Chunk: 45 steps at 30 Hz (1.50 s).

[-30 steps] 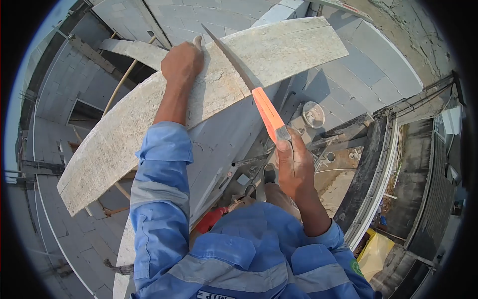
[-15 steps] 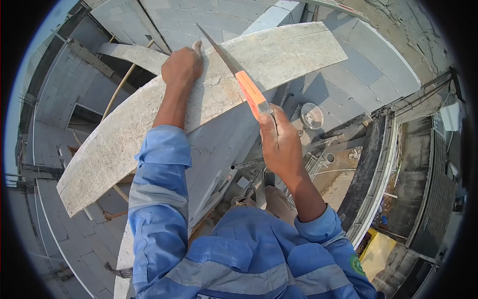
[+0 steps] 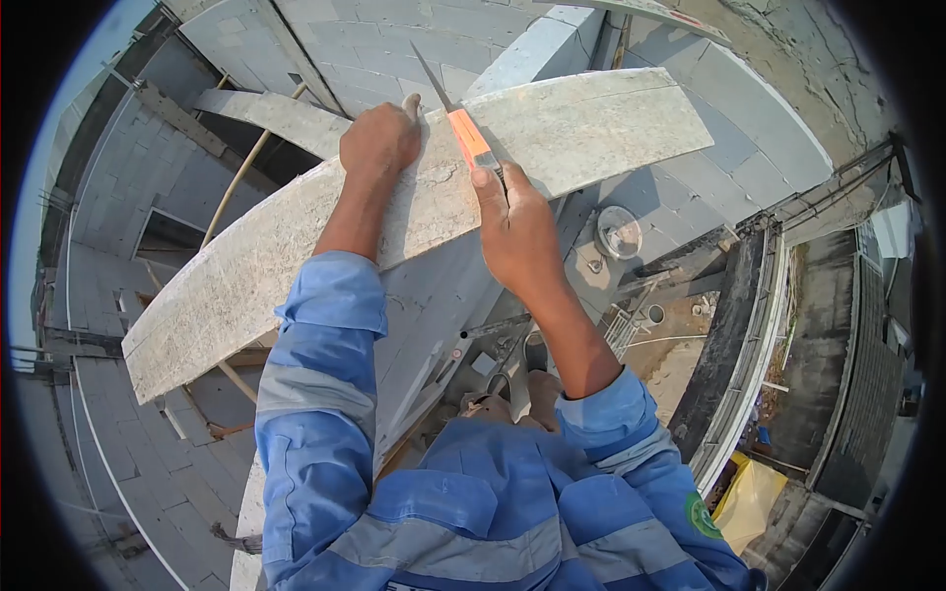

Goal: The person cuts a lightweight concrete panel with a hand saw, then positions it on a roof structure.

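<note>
A long, pale, dusty plank [image 3: 562,128] lies slantwise in front of me, high over the floor. My left hand [image 3: 379,138] is closed at its far edge, the thumb sticking up and the fingers partly hidden. In my right hand [image 3: 517,227] is the orange handle of a handsaw [image 3: 469,136], my fingers wrapped round its rear end. The saw's thin blade points away from me across the plank and past its far edge. The saw handle is over the plank, a short way right of my left hand.
Grey block walls [image 3: 394,49] rise behind and beside the plank. A second plank [image 3: 266,110] and a bamboo pole [image 3: 236,187] are at the left. Below to the right stands a round bucket [image 3: 619,233]. A yellow sheet [image 3: 749,502] lies at the lower right.
My right hand has pushed the saw forward and to the left, so its handle now lies over the plank. My left hand keeps its hold; hand and plank appear slightly further right.
</note>
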Motion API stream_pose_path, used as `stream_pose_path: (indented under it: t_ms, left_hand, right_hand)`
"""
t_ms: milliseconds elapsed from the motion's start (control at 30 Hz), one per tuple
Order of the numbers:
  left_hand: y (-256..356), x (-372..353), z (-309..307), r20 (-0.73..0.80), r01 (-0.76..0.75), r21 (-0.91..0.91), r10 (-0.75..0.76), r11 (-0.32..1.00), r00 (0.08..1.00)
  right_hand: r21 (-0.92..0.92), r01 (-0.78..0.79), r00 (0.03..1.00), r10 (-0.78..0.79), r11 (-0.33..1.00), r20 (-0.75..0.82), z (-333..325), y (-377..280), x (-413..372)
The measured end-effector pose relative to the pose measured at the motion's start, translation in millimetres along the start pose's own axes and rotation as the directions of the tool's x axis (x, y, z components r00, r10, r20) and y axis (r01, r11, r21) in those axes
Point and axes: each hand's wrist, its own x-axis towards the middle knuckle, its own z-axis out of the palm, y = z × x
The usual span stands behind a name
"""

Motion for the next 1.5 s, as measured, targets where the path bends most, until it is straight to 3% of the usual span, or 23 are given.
stream_pose_path:
  t_ms: [67, 167, 267, 367, 467, 500, 633, 733, 800, 900, 967, 1033, 1133, 1200, 1267, 1367, 1500]
  left_hand:
    - [0, 3, 4, 0.010, 0.005, 0.039, -0.005, 0.999, 1.000]
    - [-5, 8, 9, 0.006, 0.035, 0.015, -0.035, 0.999, 0.999]
    - [-2, 2, 5, 0.053, 0.012, 0.010, -0.013, 1.000, 0.999]
    - [-5, 4, 8, 0.033, -0.030, 0.016, 0.030, 0.999, 0.999]
    - [-5, 5, 6, 0.023, 0.011, -0.006, -0.011, 1.000, 1.000]
    - [-6, 5, 7, 0.031, 0.008, -0.002, -0.008, 1.000, 0.999]
    - [-6, 6, 9, 0.042, 0.003, -0.004, -0.003, 1.000, 0.999]
    - [-6, 4, 10, 0.044, -0.020, 0.031, 0.018, 0.999, 0.999]
    - [-2, 4, 8, 0.035, -0.035, 0.048, 0.033, 0.998, 0.999]
    - [-5, 6, 5, 0.036, 0.017, 0.022, -0.018, 1.000, 0.999]
    - [-4, 8, 8, 0.031, 0.010, 0.039, -0.011, 0.999, 0.999]
    - [-3, 6, 11, 0.041, -0.004, 0.042, 0.003, 0.999, 0.999]
    - [-7, 8, 13, 0.025, -0.023, 0.063, 0.022, 0.998, 0.999]
    - [-7, 7, 13, 0.021, -0.042, 0.079, 0.040, 0.996, 0.999]
    - [-5, 6, 11, 0.017, -0.028, 0.018, 0.028, 0.999, 0.999]
    - [-9, 9, 15, -0.022, -0.052, 0.037, 0.052, 0.998, 0.998]
    - [-10, 14, 16, 0.010, -0.026, 0.024, 0.026, 0.999, 1.000]
  right_hand:
    - [0.043, -0.153, 0.984, 0.149, 0.987, 0.095, -20, -3, -30]
    - [0.151, -0.255, 0.962, 0.235, 0.955, 0.140, -72, 0, -140]
    - [0.131, -0.299, 0.949, 0.280, 0.945, 0.147, -70, -2, -134]
    - [0.046, -0.232, 0.967, 0.225, 0.972, 0.124, -28, 9, -55]
    - [0.065, -0.248, 0.963, 0.239, 0.967, 0.123, -20, -5, -52]
    - [0.028, -0.198, 0.977, 0.195, 0.980, 0.085, -26, 4, -76]
    - [0.185, -0.328, 0.942, 0.306, 0.926, 0.138, -75, 1, -173]
    - [0.160, -0.292, 0.955, 0.280, 0.943, 0.099, -61, 14, -145]
    - [0.086, -0.157, 0.987, 0.152, 0.984, 0.059, -25, 15, -82]
    - [0.066, -0.183, 0.981, 0.178, 0.981, 0.082, -16, 1, -54]
    - [0.111, -0.234, 0.970, 0.224, 0.966, 0.089, -33, 16, -108]
    - [0.108, -0.165, 0.986, 0.164, 0.980, 0.022, -59, 20, -171]
    - [0.170, -0.281, 0.958, 0.266, 0.945, 0.103, -72, 13, -172]
    - [0.163, -0.297, 0.954, 0.287, 0.941, 0.086, -49, 12, -123]
    - [0.039, -0.062, 0.998, 0.062, 0.997, 0.005, -13, 13, -61]
    - [0.055, -0.118, 0.993, 0.118, 0.991, 0.006, -16, -2, -61]
    - [0.067, -0.124, 0.992, 0.121, 0.990, 0.046, -67, 8, -171]
